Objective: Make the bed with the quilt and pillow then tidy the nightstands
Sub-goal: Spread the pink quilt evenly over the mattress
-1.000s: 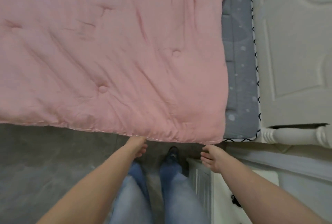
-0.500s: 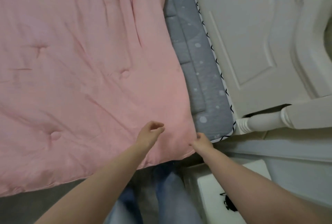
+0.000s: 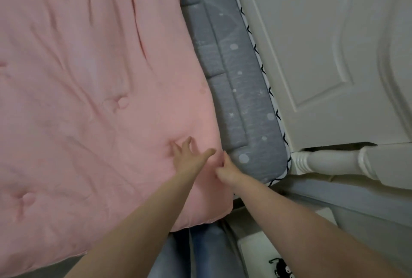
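Head view: right grip [image 3: 226, 171] pinches quilt [image 3: 100, 99] edge

Head view looks steeply down, close over the quilt [image 3: 100, 99] corner beside the headboard [image 3: 312, 54].

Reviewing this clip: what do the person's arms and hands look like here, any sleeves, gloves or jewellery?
Both forearms are bare up to the frame edge, with no sleeve in view. The left hand and right hand wear no gloves, and no rings, watch or bracelet show. Below the arms, blue denim jeans cover the legs.
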`<action>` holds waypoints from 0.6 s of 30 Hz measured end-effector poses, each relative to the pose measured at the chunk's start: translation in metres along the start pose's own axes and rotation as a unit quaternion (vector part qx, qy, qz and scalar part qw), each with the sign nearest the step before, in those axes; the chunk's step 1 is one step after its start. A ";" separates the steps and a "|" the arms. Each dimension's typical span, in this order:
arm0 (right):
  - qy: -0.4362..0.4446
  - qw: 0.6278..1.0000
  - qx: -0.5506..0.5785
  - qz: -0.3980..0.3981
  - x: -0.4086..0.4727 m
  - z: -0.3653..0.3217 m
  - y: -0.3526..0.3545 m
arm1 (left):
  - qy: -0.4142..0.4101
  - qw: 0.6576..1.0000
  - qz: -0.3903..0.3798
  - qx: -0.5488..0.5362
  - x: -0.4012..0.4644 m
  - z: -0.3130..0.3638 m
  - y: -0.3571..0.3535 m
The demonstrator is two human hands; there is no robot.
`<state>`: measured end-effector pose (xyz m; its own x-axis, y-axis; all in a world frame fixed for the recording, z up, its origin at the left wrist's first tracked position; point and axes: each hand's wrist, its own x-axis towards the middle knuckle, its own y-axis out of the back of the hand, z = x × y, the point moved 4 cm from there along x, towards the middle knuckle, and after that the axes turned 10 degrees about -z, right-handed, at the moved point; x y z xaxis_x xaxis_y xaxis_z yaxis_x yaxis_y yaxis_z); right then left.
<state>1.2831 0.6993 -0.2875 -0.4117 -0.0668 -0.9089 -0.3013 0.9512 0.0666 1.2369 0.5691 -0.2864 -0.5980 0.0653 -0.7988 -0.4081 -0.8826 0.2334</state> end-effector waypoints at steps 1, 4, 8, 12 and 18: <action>-0.004 1.000 0.001 -0.013 0.004 -0.003 -0.006 | 0.005 1.000 -0.001 -0.010 0.007 0.000 0.001; -0.010 0.998 -0.036 -0.052 0.025 -0.001 -0.034 | 0.033 0.999 -0.004 -0.042 0.026 0.001 0.004; 0.028 0.987 -0.132 -0.090 0.006 -0.027 -0.073 | -0.002 0.998 0.053 0.042 0.035 -0.014 0.033; 0.088 0.994 -0.017 -0.055 0.012 -0.040 -0.075 | 0.056 0.984 0.171 -0.003 0.037 -0.053 0.078; -0.064 0.979 0.162 0.104 0.041 -0.032 -0.046 | 0.084 0.981 0.144 -0.101 0.070 -0.128 0.158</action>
<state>1.2527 0.6435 -0.3147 -0.3177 0.1576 -0.9350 0.0751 0.9872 0.1409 1.2190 0.3746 -0.3764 -0.5393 -0.2635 -0.7998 -0.0835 -0.9284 0.3622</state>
